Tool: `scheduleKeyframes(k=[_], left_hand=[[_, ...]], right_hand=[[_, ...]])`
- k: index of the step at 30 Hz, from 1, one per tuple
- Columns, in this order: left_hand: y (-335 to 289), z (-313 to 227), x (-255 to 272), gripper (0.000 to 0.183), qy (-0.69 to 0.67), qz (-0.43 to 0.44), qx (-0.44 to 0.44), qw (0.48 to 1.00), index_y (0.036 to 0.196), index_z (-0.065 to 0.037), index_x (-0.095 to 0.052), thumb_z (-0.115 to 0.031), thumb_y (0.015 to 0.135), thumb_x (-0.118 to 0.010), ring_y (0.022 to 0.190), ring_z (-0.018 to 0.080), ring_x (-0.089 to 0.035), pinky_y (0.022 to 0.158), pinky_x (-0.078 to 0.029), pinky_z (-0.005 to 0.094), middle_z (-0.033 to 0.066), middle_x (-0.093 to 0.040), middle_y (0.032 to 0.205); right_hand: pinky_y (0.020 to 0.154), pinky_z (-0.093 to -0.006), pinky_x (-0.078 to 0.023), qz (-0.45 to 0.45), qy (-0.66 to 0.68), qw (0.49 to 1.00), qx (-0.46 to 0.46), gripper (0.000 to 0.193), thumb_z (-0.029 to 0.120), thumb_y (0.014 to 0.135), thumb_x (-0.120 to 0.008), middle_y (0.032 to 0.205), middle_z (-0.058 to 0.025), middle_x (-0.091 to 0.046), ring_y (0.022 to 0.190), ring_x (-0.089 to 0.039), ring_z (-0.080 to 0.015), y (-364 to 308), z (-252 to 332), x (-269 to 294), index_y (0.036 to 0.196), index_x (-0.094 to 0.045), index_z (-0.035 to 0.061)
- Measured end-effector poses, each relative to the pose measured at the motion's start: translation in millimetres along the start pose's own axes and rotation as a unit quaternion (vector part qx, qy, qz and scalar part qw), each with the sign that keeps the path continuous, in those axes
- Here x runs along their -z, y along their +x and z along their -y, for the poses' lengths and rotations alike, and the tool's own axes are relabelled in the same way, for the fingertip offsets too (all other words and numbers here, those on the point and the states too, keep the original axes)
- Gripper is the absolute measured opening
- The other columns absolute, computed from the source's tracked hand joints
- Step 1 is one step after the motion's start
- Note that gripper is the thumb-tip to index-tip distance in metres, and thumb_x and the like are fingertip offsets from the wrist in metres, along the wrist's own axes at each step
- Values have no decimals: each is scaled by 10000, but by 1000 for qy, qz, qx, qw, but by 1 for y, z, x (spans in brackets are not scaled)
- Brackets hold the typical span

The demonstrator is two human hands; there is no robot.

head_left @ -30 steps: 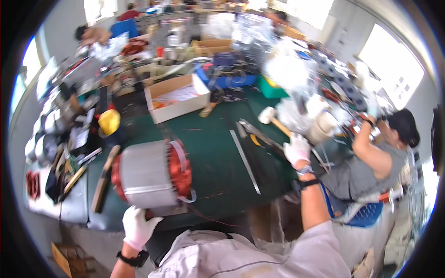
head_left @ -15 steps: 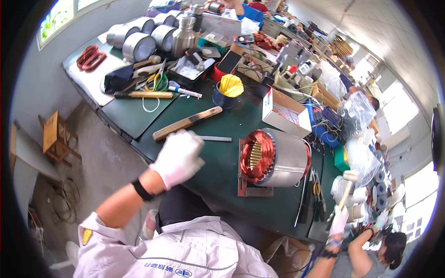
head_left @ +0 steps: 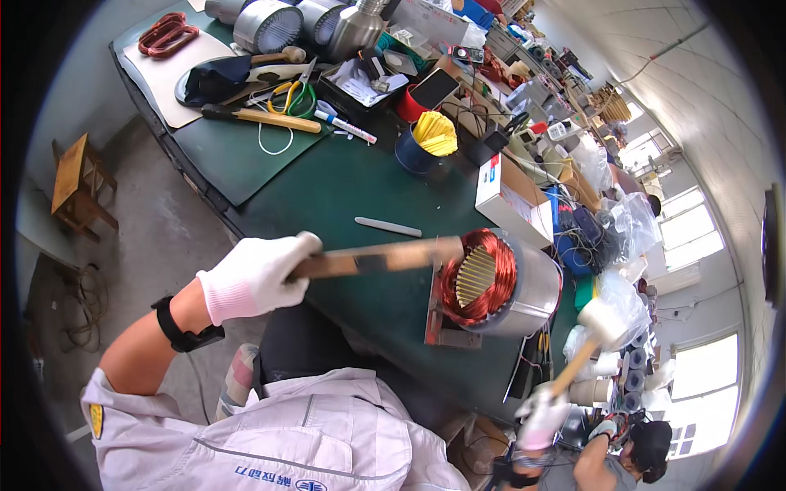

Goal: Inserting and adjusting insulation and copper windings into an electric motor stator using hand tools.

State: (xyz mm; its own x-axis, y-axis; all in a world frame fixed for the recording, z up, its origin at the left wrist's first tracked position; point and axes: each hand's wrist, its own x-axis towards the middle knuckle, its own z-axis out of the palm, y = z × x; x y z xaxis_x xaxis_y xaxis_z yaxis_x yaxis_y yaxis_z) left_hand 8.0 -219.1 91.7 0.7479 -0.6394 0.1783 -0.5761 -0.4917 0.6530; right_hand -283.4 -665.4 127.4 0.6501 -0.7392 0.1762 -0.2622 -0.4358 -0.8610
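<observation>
I see daylight glaring through the white rectangular window (head_left: 706,401) right of the copper-wound silver metal cylinder (head_left: 532,290); outer edges bow, blackened.

On the desk (head_left: 327,192), the stator (head_left: 532,286) sits on a base plate (head_left: 456,336). Left of it is the left hand (head_left: 264,274), its stick (head_left: 372,259) reaching to the winding (head_left: 505,274); contact is unclear. The right hand's (head_left: 542,416) mallet (head_left: 604,322) is at the stator's right. Behind the stick lies a bar (head_left: 388,226), then a cup (head_left: 416,157) holding strips (head_left: 435,133). A carton (head_left: 491,195) stands behind the stator, and a stool (head_left: 72,176) left of the desk.
</observation>
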Motion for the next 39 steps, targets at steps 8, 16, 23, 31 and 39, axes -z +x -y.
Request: scheduleKeyframes(k=[8, 16, 23, 31, 39], left_hand=[[31, 3, -15, 419, 87, 160, -32, 983, 1025, -53, -586, -437, 950, -735, 703, 397, -681, 650, -545, 468, 158, -662, 736], [38, 24, -12, 448, 139, 135, -66, 979, 1012, -57, -595, -487, 959, -706, 671, 381, -687, 616, -547, 465, 147, -653, 702], [56, 28, -23, 449, 166, 102, -116, 974, 965, -57, -589, -489, 951, -713, 639, 353, -686, 594, -546, 443, 128, -646, 686], [54, 37, -21, 436, 175, 61, -86, 979, 985, -58, -579, -475, 957, -704, 632, 371, -683, 593, -555, 452, 144, -655, 681], [72, 27, -23, 482, 203, 59, -93, 973, 934, -55, -567, -504, 911, -743, 626, 357, -684, 568, -538, 446, 134, -644, 666]], right_hand=[[461, -241, -307, -165, 223, 896, 347, 400, 338, 1121, -419, 660, -23, -470, 521, -390, -94, -34, 158, -62, 814, -522, 103], [501, -425, -524, 142, 204, 962, -116, 219, 276, 1026, -624, 634, -94, -623, 550, -656, -241, -21, 114, -43, 948, -665, 76], [571, -397, -525, 302, -305, 903, -32, 298, 315, 984, -707, 680, -166, -684, 595, -679, -310, -36, 45, -121, 968, -679, 19], [362, -247, -344, 62, 290, 925, 238, 261, 197, 1061, -562, 625, 7, -537, 443, -426, -87, -34, 176, -82, 817, -574, 106], [579, -446, -517, 215, -177, 952, 128, 248, 213, 916, -769, 702, -226, -662, 681, -708, -427, -34, 58, -125, 936, -651, -5]])
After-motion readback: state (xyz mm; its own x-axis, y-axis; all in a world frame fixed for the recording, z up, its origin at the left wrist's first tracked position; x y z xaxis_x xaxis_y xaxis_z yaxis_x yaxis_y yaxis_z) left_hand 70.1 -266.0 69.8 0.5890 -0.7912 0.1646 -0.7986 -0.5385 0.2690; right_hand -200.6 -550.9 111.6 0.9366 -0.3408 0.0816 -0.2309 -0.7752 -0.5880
